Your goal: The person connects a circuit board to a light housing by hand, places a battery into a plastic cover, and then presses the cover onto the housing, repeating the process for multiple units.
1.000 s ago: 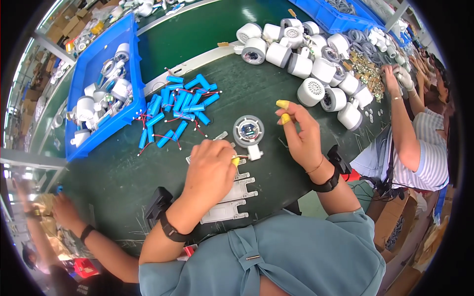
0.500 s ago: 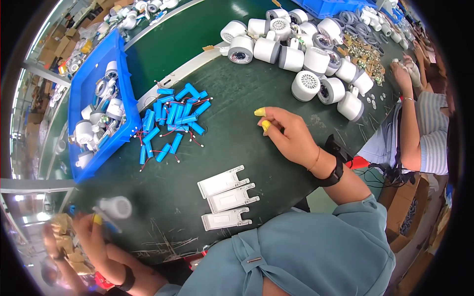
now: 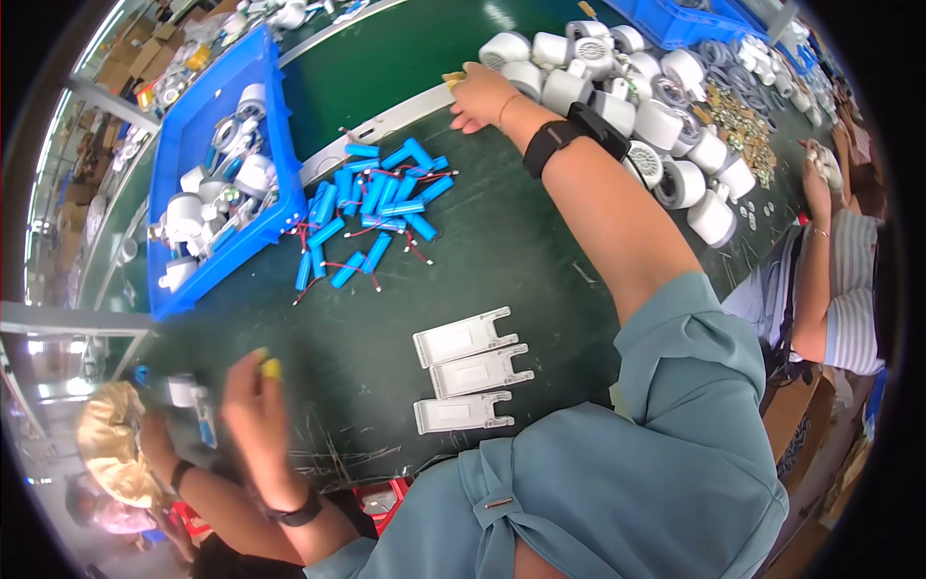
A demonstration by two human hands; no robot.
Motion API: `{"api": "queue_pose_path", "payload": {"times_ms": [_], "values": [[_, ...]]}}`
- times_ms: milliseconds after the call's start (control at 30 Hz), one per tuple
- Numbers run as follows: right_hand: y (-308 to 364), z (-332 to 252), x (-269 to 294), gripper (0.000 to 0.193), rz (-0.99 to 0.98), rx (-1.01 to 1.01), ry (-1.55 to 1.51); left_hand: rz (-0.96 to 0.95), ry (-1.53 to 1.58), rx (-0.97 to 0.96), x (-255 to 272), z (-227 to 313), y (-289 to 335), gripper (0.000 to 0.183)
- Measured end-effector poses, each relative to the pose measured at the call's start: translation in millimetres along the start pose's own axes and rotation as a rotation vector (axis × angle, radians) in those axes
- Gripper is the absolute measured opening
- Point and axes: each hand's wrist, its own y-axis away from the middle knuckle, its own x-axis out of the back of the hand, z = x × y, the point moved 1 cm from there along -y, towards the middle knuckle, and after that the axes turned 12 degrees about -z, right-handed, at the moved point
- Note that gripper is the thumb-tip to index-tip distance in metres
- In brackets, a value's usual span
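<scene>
My right hand point(image 3: 482, 95) reaches out to the left end of a pile of white-and-grey cylindrical housings point(image 3: 564, 94). Its yellow-covered fingertips are bent together, and what they hold, if anything, is hidden. Low on the left, my left hand point(image 3: 256, 405) is smeared by motion, a yellow cover showing on a fingertip. Beside it, a white housing point(image 3: 181, 391) lies near the table's left edge with a pale blue-and-white part point(image 3: 205, 420). Three flat, clear-and-white plastic plates point(image 3: 463, 413) lie in a column in front of me.
Blue cylindrical batteries point(image 3: 391, 198) with red leads lie heaped mid-table. A blue crate point(image 3: 280, 145) of housings stands left, another blue crate point(image 3: 675, 24) at the back. Small circuit boards point(image 3: 738, 130) lie right. Another person's hand point(image 3: 159, 444) is at left; a co-worker's arm point(image 3: 815, 227) is at right.
My right hand has moved forward and left to the housings. My left hand has shifted right, away from the white housing, which was blurred beside it before. The whole view has shifted slightly.
</scene>
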Motion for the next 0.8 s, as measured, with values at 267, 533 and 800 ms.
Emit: {"api": "queue_pose_path", "payload": {"times_ms": [267, 533, 800], "values": [[48, 22, -5, 0.028, -0.044, 0.09, 0.016, -0.241, 0.028, -0.102, -46, 63, -31, 0.035], [163, 54, -6, 0.032, 0.036, 0.112, -0.445, -0.139, -0.201, -0.659, -78, 79, -79, 0.027], [224, 54, -28, 0.02, -0.425, -0.048, -0.616, -0.071, 1.212, -0.324, -40, 61, -67, 0.018]]}}
